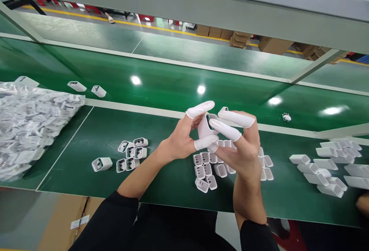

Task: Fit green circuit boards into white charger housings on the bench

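A white plastic charger housing (204,128) is held up above the bench, its open end turned toward the right, with a bit of green circuit board showing inside. My left hand (183,133) grips it between thumb and fingers. From the other side, my right hand (243,143) has fingertips against the open end and its thumb low near the housing. White finger cots cover several fingertips on both hands. Below stand several white housings with slots (206,169) in a cluster, partly hidden by my right hand. Left of them are several housings with circuit boards inside (132,153).
A clear plastic bag of white parts (31,128) lies at the left. One housing (102,163) rests apart from the left cluster. More empty housings (323,174) are grouped at the right, with part of another person's hand (362,204) nearby. A small circuit board (286,117) lies beyond the white rail.
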Available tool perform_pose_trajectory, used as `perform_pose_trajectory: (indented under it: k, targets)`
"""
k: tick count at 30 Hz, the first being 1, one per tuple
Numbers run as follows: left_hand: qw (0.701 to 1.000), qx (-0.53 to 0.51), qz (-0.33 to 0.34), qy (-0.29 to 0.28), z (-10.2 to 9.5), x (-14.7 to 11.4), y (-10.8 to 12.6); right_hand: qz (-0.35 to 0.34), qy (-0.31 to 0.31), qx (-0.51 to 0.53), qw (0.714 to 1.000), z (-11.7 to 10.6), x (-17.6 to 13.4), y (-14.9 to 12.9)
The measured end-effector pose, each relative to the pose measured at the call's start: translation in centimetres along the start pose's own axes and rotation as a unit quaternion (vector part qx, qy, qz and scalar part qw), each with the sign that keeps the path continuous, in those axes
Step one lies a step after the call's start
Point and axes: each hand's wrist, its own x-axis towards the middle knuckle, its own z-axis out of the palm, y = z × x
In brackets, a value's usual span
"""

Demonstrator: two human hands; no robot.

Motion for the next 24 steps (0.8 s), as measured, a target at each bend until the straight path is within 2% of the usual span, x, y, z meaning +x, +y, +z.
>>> perform_pose_trajectory:
  k: [5,8,12,16,19,22,24]
  targets:
    - [0.999,-0.018,0.005,0.035,-0.2,-0.2,-0.1,0.011,0.056,0.054,0.997,0.3,0.4,0.0]
    - [0.999,0.002,0.017,0.05,-0.2,-0.1,0.0,-0.003,0.061,0.06,0.996,0.2,0.3,0.0]
    - [0.997,0.048,0.006,0.067,0.2,0.1,0.5,-0.006,0.034,0.046,0.998,-0.2,0.0,0.0]
    - [0.994,0.059,-0.055,0.07,0.1,0.4,1.5,0.016,-0.034,0.041,0.998,-0.5,0.2,-0.1]
    - [0.996,0.024,-0.071,0.039,-0.8,0.9,2.1,0.066,-0.056,0.124,0.988,-0.1,0.3,0.1]
    - [0.997,-0.042,-0.054,-0.04,-1.6,1.4,2.3,0.146,-0.015,0.261,0.954,0.8,0.3,0.8]
    - [0.995,-0.061,-0.062,-0.056,-1.5,1.5,2.5,0.181,0.007,0.33,0.927,1.4,0.3,1.2]
